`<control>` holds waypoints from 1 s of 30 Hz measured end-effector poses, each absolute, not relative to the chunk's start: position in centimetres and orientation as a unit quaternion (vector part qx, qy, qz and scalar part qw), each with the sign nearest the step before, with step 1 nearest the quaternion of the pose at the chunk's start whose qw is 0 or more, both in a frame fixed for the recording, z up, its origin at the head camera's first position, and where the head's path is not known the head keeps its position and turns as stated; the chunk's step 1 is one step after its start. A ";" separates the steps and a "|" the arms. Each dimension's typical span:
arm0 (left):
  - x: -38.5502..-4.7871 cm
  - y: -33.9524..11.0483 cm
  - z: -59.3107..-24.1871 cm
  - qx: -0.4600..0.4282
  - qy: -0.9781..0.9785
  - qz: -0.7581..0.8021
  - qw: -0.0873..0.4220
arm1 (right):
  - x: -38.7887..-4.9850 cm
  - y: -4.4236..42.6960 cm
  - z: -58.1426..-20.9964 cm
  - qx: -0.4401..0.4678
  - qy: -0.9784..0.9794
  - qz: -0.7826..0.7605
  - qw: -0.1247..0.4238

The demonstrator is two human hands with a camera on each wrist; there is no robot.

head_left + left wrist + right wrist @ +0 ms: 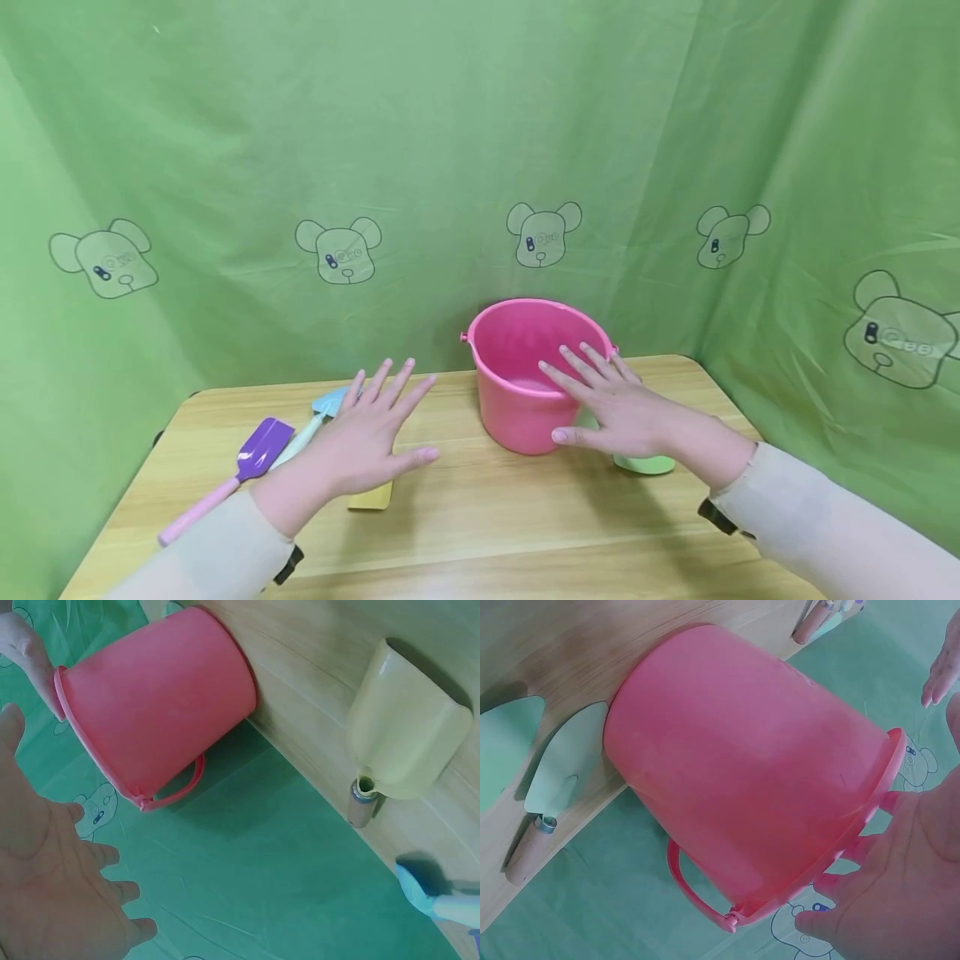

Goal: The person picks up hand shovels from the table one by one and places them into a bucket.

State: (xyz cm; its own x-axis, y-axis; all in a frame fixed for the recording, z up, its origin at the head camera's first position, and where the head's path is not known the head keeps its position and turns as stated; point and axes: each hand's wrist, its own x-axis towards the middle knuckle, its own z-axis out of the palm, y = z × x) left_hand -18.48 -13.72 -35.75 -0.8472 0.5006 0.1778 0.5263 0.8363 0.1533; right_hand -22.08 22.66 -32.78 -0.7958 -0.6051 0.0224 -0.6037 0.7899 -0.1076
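Observation:
A pink bucket (517, 417) stands upright toward the back of the table, its handle (686, 889) hanging down on the far side. My right hand (622, 412) is held with fingers spread in front of the bucket's right rim; contact with it cannot be told. My left hand (367, 442) hovers, fingers spread and holding nothing, over the tools on the left. Partly hidden below it is a yellow scoop (409, 720) with a wooden handle. Beside that lie a light blue shovel (328, 402) and a purple shovel (264, 447) with a pink handle.
Right of the bucket, a pale green trowel (568, 757) and a brighter green tool (510, 746) lie on the wooden table (480, 533). A green curtain (435, 150) with printed bear heads encloses the table's back and sides.

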 end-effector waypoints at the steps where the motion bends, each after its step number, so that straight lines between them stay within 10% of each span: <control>1: -18.6 -13.6 -35.7 -0.271 -0.955 -0.101 0.065 | -22.1 22.7 -32.8 -0.319 0.946 -0.056 0.008; 30: -20.8 -8.9 -35.4 -0.295 -0.948 -0.111 0.030 | -22.7 22.6 -33.0 -0.303 0.951 -0.061 0.028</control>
